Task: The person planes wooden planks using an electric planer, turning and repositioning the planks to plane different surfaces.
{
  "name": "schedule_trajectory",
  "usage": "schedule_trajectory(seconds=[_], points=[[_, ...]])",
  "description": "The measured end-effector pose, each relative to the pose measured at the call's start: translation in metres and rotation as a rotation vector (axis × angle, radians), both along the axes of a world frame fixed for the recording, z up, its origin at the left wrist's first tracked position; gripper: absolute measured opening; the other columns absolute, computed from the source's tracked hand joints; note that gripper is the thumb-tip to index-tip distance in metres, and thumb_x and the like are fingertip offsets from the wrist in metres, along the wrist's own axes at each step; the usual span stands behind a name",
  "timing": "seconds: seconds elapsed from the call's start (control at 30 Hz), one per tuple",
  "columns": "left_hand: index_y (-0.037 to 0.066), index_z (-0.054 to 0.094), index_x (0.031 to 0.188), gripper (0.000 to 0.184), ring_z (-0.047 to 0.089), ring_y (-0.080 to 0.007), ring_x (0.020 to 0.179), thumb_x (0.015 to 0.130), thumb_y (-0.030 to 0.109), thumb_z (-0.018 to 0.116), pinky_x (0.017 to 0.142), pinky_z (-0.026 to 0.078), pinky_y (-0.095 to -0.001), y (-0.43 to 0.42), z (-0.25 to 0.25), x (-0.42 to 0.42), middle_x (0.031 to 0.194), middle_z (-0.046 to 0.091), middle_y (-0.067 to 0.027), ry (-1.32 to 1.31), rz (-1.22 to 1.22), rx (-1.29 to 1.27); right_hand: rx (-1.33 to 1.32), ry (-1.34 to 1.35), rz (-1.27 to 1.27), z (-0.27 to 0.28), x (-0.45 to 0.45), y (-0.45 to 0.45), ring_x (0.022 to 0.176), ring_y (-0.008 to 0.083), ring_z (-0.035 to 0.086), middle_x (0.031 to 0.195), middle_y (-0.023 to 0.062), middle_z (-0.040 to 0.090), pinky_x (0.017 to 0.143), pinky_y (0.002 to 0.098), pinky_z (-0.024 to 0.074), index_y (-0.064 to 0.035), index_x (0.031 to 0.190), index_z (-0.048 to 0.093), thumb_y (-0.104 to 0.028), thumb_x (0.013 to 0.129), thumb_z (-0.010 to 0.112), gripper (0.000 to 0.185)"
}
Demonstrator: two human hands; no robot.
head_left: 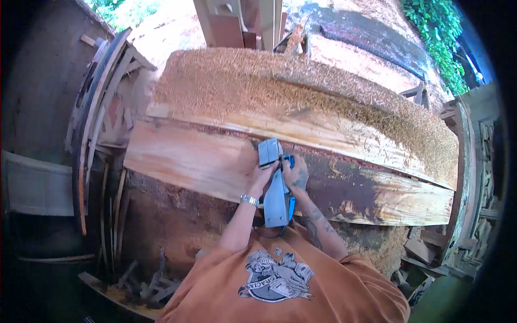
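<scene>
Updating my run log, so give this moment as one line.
Right hand: holding grey-and-blue tool | left hand: touching it | near plank: part dark | shavings: heaped on far plank

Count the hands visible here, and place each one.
2: the left hand, just beyond the watch, left of the long grey plate; the right hand, right of it. Some fingers are hidden; no third hand shows.

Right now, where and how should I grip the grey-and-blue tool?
Probably by its blue part, coming from the side of the right hand: blue juts past that edge of the grey plate, whose flat face offers little to grasp.
</scene>
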State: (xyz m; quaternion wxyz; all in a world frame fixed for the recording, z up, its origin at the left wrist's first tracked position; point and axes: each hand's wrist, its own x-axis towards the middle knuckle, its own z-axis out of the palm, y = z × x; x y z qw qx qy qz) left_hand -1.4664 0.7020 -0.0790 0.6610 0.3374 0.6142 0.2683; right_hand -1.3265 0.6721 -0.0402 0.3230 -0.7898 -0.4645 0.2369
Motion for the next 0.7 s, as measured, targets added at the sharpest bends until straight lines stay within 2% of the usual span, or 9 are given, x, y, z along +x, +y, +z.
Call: schedule_trajectory(seconds=[0.07,0.17,0.2,0.3,0.33,0.43,0.53,0.63,0.7], points=[[0.003,0.069,0.122,0.039,0.066,-0.0145,0.102,0.089,0.022,0.079,0.091,0.053,-0.0326,-0.002,0.007,0.006,0.116,0.073,-0.0047,0.015,0.035,0.041,-0.048,0.013,-0.007,0.009,0.000,0.000,0.107,0.0422,0.060,0.111,0.0200,0.063,0.090,0.0539,0.0495,-0.0077,0.115,0.062,-0.028,0.091,0.060,0.032],[0.005,0.070,0.121,0.038,0.066,-0.0146,0.103,0.088,0.022,0.080,0.090,0.054,-0.0330,-0.002,-0.015,0.002,0.116,0.073,-0.0048,-0.078,0.012,0.074,-0.068,0.035,-0.018,0.022,0.000,0.001,0.109,0.0413,0.059,0.113,0.0193,0.063,0.092,0.0534,0.0494,-0.0088,0.117,0.063,-0.028,0.091,0.060,0.032],[0.004,0.068,0.124,0.038,0.065,-0.0128,0.097,0.091,0.022,0.077,0.084,0.054,-0.0300,-0.005,-0.016,0.001,0.111,0.071,-0.0034,-0.091,0.000,0.097,-0.095,0.051,-0.009,0.027,0.001,0.001,0.110,0.0413,0.059,0.114,0.0194,0.063,0.092,0.0533,0.0491,-0.0085,0.118,0.063,-0.028,0.091,0.060,0.033],[0.004,0.067,0.123,0.038,0.064,-0.0125,0.096,0.091,0.021,0.078,0.083,0.054,-0.0304,-0.006,0.007,-0.004,0.111,0.071,-0.0039,-0.037,-0.054,0.088,-0.054,0.050,-0.008,0.009,0.002,0.000,0.109,0.0414,0.059,0.114,0.0194,0.063,0.092,0.0530,0.0490,-0.0084,0.118,0.063,-0.028,0.091,0.060,0.033],[0.004,0.067,0.124,0.035,0.066,-0.0141,0.095,0.096,0.025,0.072,0.082,0.055,-0.0320,-0.009,0.006,-0.005,0.112,0.071,-0.0057,-0.088,-0.014,0.062,-0.067,0.056,-0.019,0.018,0.001,0.000,0.109,0.0414,0.060,0.113,0.0196,0.063,0.092,0.0530,0.0489,-0.0080,0.117,0.063,-0.028,0.090,0.060,0.033],[0.004,0.066,0.125,0.037,0.067,-0.0161,0.094,0.101,0.032,0.064,0.081,0.056,-0.0338,-0.008,-0.034,-0.020,0.111,0.071,-0.0071,-0.192,0.102,-0.203,-0.040,0.052,-0.021,0.013,0.001,0.000,0.108,0.0414,0.060,0.113,0.0196,0.064,0.092,0.0523,0.0491,-0.0080,0.118,0.063,-0.028,0.090,0.060,0.034],[0.003,0.065,0.126,0.040,0.068,-0.0174,0.094,0.104,0.036,0.057,0.081,0.056,-0.0349,-0.014,-0.028,-0.020,0.110,0.071,-0.0077,-0.018,0.051,-0.131,-0.042,0.048,-0.013,0.008,0.002,-0.001,0.107,0.0416,0.060,0.113,0.0201,0.064,0.093,0.0523,0.0490,-0.0071,0.116,0.064,-0.029,0.090,0.060,0.034],[0.005,0.067,0.122,0.036,0.069,-0.0168,0.091,0.103,0.034,0.060,0.080,0.056,-0.0348,-0.017,-0.056,-0.026,0.105,0.072,-0.0065,-0.122,0.057,-0.093,-0.022,0.049,-0.026,0.007,0.002,-0.003,0.107,0.0416,0.060,0.111,0.0211,0.065,0.092,0.0530,0.0487,-0.0062,0.115,0.064,-0.028,0.090,0.060,0.034],[0.005,0.067,0.121,0.034,0.069,-0.0158,0.090,0.102,0.033,0.061,0.079,0.056,-0.0346,-0.016,-0.076,-0.031,0.103,0.073,-0.0055,-0.081,0.001,-0.142,-0.019,0.058,-0.022,0.013,0.002,-0.001,0.107,0.0417,0.060,0.110,0.0216,0.065,0.092,0.0534,0.0484,-0.0060,0.116,0.064,-0.028,0.090,0.060,0.034]])
